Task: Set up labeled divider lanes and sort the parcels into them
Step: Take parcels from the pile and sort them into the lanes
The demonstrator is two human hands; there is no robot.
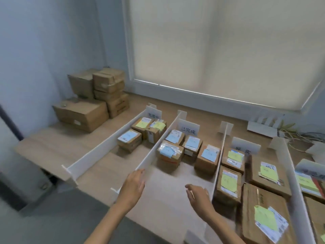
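A: Head view: hands doing what?
B: Logging left hand (132, 187) loose-fingered just beside second divider (154, 150), gripping nothing; contact unclear. Seeing right hand (198, 196) hovering, fingers spread, over middle lane (168, 184).
A: Parcels?
B: Finding blue-noted parcels (169, 152) sitting deeper in that lane, before label card (188, 128); yellow-noted parcels (228, 184) filling the next lane right.
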